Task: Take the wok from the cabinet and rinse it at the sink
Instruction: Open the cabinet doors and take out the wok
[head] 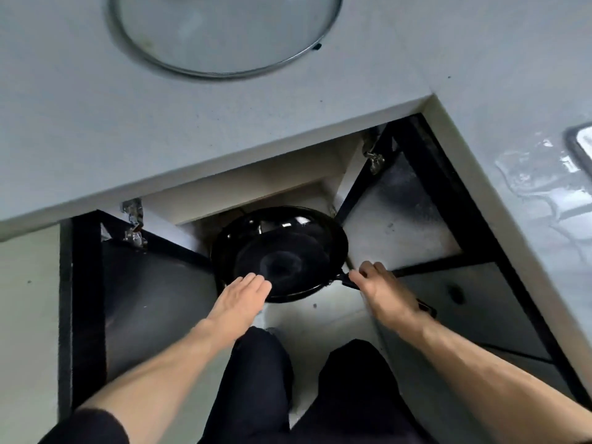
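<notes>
The wok (282, 251) is sitting at the mouth of the open corner cabinet (256, 187), below the edge of the grey surface (160, 123). It is lying bowl-up, with its dark inside facing the camera. Its long axis is running from the bowl toward the lower right, along the black handle (347, 281), which is pointing at the person's right side. The handle's far end (427, 307) is showing past the wrist.

The right hand (384, 290) is acting as the grip on that handle: its fingers are curling round the handle just beside the bowl's rim, so the grip is holding the wok, with the bowl lying to the upper left of the hand. The left hand (242, 299) is lying flat and relaxed, fingers straight and together, with the fingertips (259, 283) resting at or over the near rim of the bowl. Whether they are actually pressing on the rim cannot be told.

Both cabinet doors are standing open: the left door (153, 299) is swinging out to the left, and the right door (400, 213) is swinging out to the right. A glass lid (224, 33) is lying on the surface above. A sink corner (581, 145) is showing at the right edge, with water pooling on the surface beside it. The person's dark trouser legs (262, 379) are showing at the bottom.
</notes>
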